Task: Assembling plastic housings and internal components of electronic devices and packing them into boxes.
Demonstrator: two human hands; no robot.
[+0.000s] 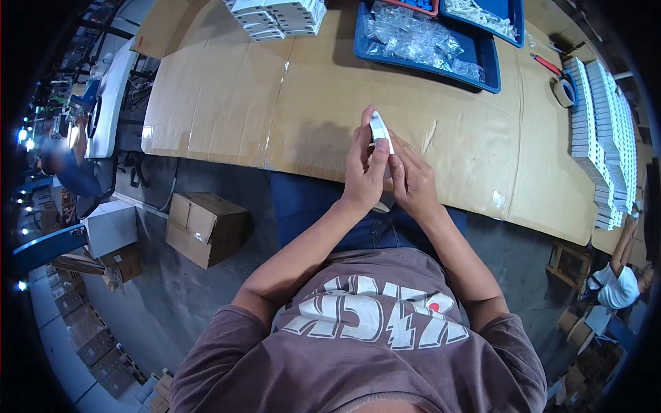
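Over the near edge of the cardboard-covered table, I hold a slim white piece point(379, 129) that looks like plastic, tilted up between my hands. My left hand point(363, 172) is closed round it, with the thumb pressed on its near face. From the other side, my right hand point(415, 182) grips it too, its thumb close to the lower end and its fingers along the back. Fingers cover most of the piece, so its full shape is hidden.
At the table's point(220, 110) far side are stacked white units point(279, 15) and a blue tray point(427, 67) of clear plastic bags. A second blue tray point(518, 34) holds white parts. To the right lie red-handled pliers point(546, 65), a tape roll point(564, 92) and tall white stacks point(597, 131).
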